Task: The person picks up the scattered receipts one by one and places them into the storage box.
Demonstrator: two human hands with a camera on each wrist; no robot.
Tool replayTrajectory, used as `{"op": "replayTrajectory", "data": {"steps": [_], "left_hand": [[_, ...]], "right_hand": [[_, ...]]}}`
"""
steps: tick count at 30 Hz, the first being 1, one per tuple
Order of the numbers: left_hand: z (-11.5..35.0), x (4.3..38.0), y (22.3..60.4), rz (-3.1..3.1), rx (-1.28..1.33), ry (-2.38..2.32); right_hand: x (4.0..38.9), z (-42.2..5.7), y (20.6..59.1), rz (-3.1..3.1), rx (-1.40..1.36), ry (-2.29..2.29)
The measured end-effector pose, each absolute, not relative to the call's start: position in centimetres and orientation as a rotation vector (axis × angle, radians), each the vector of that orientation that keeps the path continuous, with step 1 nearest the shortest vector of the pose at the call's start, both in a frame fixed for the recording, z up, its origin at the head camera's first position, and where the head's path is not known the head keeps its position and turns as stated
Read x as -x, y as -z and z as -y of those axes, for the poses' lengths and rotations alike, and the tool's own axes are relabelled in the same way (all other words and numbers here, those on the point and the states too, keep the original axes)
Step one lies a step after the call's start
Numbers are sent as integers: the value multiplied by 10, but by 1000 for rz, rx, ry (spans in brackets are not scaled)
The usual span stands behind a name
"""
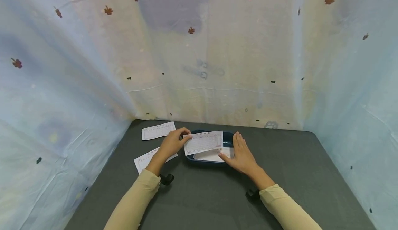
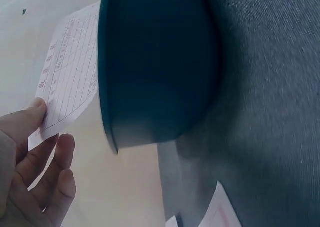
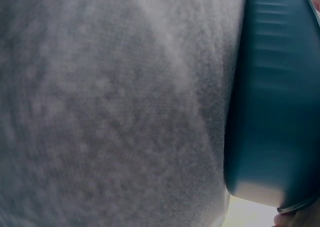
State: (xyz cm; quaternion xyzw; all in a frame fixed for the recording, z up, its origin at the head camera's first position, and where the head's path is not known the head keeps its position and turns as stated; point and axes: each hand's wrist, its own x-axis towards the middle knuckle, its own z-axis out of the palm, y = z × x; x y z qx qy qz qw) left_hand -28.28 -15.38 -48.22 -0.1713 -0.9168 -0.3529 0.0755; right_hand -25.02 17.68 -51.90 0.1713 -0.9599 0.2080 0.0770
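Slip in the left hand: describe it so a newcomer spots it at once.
On the dark table stands a blue tray. Over it, the left hand pinches a printed slip. Other slips lie on the table or in the tray; only this is held up.

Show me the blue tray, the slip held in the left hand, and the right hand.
Blue tray [image 2: 157,69]: left wrist view, on its outer side.
Held slip [image 1: 204,143]: head view, on its printed face.
Right hand [image 1: 243,156]: head view, on its back.
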Motion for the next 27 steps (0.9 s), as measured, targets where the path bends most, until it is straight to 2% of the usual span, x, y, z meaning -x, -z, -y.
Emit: {"op": "replayTrajectory", "data": {"steps": [27], "left_hand": [[119, 292, 505, 2835, 686, 813]], "right_hand": [[250, -176, 518, 2922, -502, -626]]}}
